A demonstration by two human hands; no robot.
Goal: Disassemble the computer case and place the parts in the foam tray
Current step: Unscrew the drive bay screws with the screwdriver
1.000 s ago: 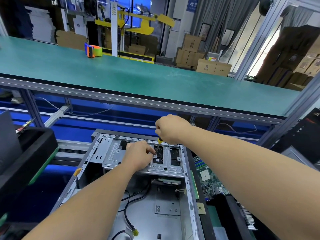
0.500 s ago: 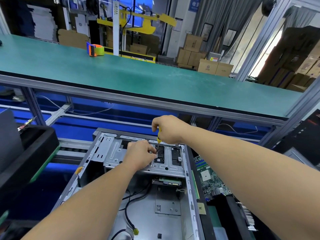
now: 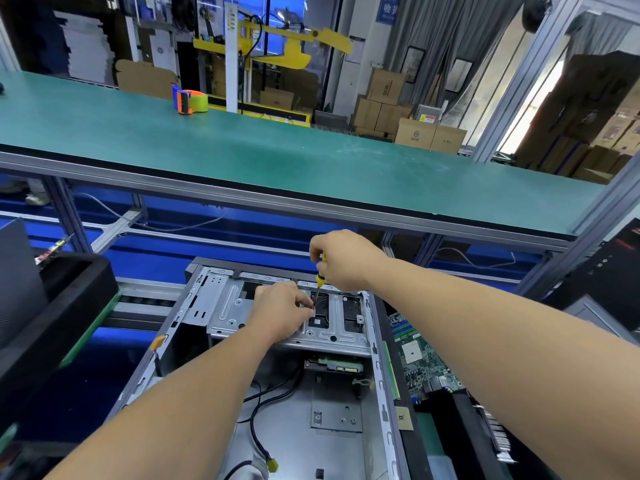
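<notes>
The case (image 3: 277,393) lies open on its side below the green shelf (image 3: 311,157), its open face turned up so that both hands can reach down into it. The right hand (image 3: 341,259) is curled round the yellow handle of one screwdriver (image 3: 319,284), held nearly upright so that the shaft runs straight down onto the drive cage (image 3: 287,315) at the far end of the case; the tip is hidden beside the left fingers, so I cannot tell whether it sits in a screw. The left hand (image 3: 278,315) rests on the cage with its fingertips pinched together at the foot of the shaft, probably to steady the tip or to catch a loosened screw, though whatever it pinches is too small to make out. My reading is that the cage is being unscrewed, and it is not yet free. One motherboard (image 3: 420,362) lies just to the right of the case, already out. Black foam (image 3: 65,306) shows at the left, likely the tray where parts go. Two black cables (image 3: 258,410) trail over the case floor, each ending in a yellow plug. One tape dispenser (image 3: 190,100) stands on the shelf.
</notes>
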